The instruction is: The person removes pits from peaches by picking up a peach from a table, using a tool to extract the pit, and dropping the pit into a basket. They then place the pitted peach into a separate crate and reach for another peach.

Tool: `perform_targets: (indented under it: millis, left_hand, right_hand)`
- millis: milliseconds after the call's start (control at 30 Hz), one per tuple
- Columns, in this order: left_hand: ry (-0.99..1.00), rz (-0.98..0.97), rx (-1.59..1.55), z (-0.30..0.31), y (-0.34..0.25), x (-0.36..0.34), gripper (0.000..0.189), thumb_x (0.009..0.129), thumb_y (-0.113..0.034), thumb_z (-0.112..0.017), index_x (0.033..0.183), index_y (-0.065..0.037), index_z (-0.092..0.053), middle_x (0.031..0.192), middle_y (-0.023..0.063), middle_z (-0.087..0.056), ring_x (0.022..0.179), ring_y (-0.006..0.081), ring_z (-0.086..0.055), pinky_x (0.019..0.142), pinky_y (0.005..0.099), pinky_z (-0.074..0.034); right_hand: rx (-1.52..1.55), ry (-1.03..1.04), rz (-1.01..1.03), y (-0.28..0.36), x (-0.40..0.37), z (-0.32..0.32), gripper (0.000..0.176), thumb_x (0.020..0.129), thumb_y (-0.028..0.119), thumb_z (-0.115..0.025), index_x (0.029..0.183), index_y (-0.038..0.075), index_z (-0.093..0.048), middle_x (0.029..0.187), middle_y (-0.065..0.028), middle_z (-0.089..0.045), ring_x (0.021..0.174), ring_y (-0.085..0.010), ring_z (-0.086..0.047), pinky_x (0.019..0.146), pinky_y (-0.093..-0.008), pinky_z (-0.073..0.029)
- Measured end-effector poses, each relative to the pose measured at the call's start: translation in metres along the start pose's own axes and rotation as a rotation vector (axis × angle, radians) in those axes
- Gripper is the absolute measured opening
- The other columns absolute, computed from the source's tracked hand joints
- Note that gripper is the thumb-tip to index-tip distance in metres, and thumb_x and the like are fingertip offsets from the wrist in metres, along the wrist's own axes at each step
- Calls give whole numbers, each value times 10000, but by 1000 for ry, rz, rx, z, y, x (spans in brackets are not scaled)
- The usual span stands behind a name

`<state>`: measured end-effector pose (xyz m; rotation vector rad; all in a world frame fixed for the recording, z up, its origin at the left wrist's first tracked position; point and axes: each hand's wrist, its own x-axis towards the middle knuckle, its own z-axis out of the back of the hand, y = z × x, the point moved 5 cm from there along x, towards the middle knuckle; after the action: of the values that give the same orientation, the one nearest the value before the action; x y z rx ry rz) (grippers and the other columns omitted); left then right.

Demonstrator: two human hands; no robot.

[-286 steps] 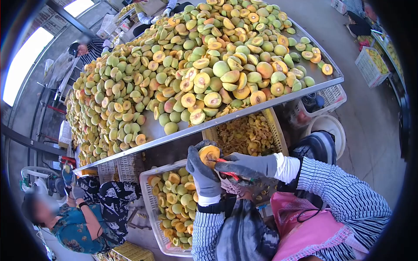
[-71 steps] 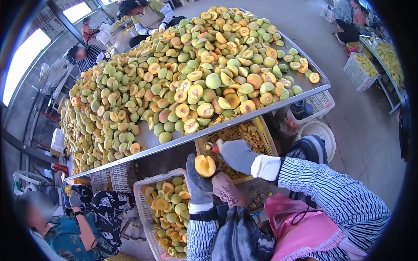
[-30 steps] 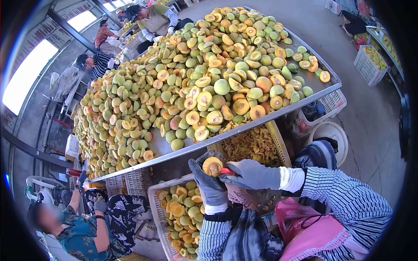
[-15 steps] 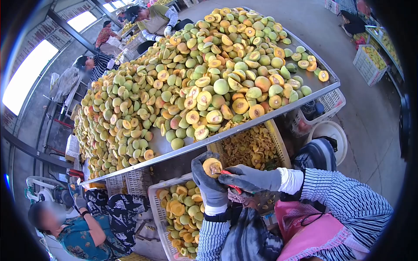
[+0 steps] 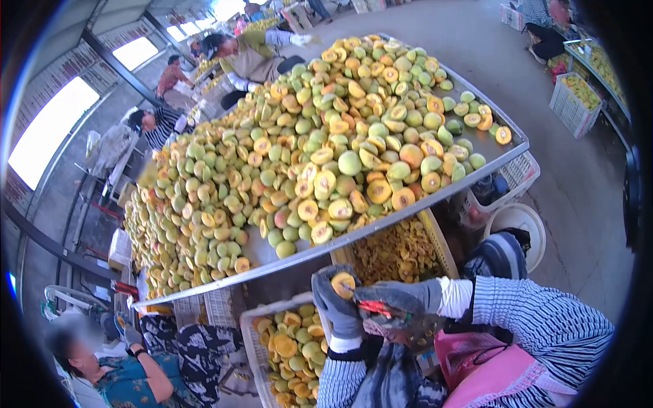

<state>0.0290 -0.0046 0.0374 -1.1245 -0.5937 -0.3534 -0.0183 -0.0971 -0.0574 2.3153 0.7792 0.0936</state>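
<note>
My left hand [image 5: 335, 313], in a grey glove, is closed around a halved peach-like fruit [image 5: 343, 285] with its orange cut face turned up. Just to the right, my right hand [image 5: 405, 298], gloved too, grips a small red-handled tool [image 5: 374, 309]; its working end cannot be made out. Below and left of my hands stands a white crate [image 5: 248, 340] of fruit halves. Under the table edge, a yellowish crate [image 5: 439, 245] holds brown-orange scraps.
A metal-rimmed table [image 5: 435, 197] bears a large heap of halved fruit [image 5: 292, 156]. A white bucket [image 5: 537, 238] and another crate [image 5: 524, 173] stand at the right. A person in a teal patterned top [image 5: 129, 377] sits at lower left; others work beyond the table.
The view has tilted, so the scene sits lower. My right hand has turned, and the red-handled tool has drawn away from the fruit's cut face. A person across the table has stretched out an arm.
</note>
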Motion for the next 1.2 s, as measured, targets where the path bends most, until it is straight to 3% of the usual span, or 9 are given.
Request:
perform_targets:
  millis: [233, 400, 467, 567, 700, 867, 967, 1133, 1200]
  left_hand:
    - [62, 111, -126, -2, -7, 6, 261, 949, -236, -513, 929, -2, -628, 892, 123, -642, 793, 254, -629, 734, 343, -506]
    - [254, 121, -201, -10, 3, 14, 375, 1008, -298, -442, 931, 8, -646, 894, 116, -661, 808, 224, -638, 754, 325, -503]
    - [434, 160, -269, -19, 5, 20, 446, 1037, -329, -417, 925, 24, -665, 870, 120, -686, 806, 195, -647, 751, 312, -506]
    - [555, 309, -356, -30, 23, 16, 469, 1042, -349, -417, 929, 32, -667, 854, 119, -697, 802, 184, -655, 745, 305, -507]
    - [272, 220, -78, -32, 31, 11, 446, 1057, -348, -435, 934, 17, -660, 829, 85, -686, 780, 169, -642, 732, 291, -496]
    - [-132, 746, -793, -25, 72, -2, 486, 1015, -514, -457, 1065, -46, -580, 945, 119, -656, 774, 279, -674, 731, 447, -603]
    - [37, 594, -776, -35, 52, -13, 251, 955, -111, -607, 1179, -8, -562, 1087, 122, -646, 1039, 262, -633, 941, 374, -505]
    - [287, 105, -4, -21, 20, -1, 301, 916, -62, -603, 1213, -35, -561, 1107, 103, -636, 1040, 245, -629, 943, 352, -489]
    - [118, 544, -491, -17, 45, -12, 313, 978, -181, -536, 1255, -35, -540, 1135, 108, -611, 1040, 241, -622, 914, 336, -514]
  right_hand:
    - [807, 693, -315, 38, -24, -51, 502, 1052, 484, -362, 959, 33, -563, 574, -38, -481, 386, -109, -449, 297, -241, -370]
    - [558, 525, -323, 47, -27, -28, 505, 1051, 474, -373, 988, 11, -564, 596, -57, -524, 417, -139, -465, 360, -254, -403]
    - [-932, 291, 771, 80, -26, -1, 551, 1015, 528, -429, 963, -2, -570, 635, -68, -575, 461, -187, -499, 436, -306, -436]
    - [-1069, 161, -355, 101, -21, 19, 575, 960, 564, -508, 948, -6, -580, 669, -79, -613, 530, -215, -550, 524, -351, -482]
    - [-2074, -76, -23, 125, -21, 14, 526, 936, 552, -542, 1028, 35, -569, 706, -141, -652, 656, -314, -673, 605, -411, -502]
    - [-1495, -323, 284, 119, -20, 22, 440, 912, 485, -641, 1016, 70, -541, 680, -141, -629, 583, -310, -640, 531, -452, -469]
    - [-783, -237, -27, 93, -3, 20, 398, 866, 326, -725, 1088, 43, -553, 748, -86, -623, 667, -238, -626, 632, -383, -505]
    - [-1085, -378, 484, 87, 17, 26, 443, 839, 325, -733, 1127, 35, -561, 852, -151, -669, 785, -327, -668, 683, -414, -516]
    - [-1336, -536, 452, 101, 6, 7, 429, 830, 343, -722, 1099, 47, -567, 904, -197, -677, 842, -404, -658, 686, -455, -520]
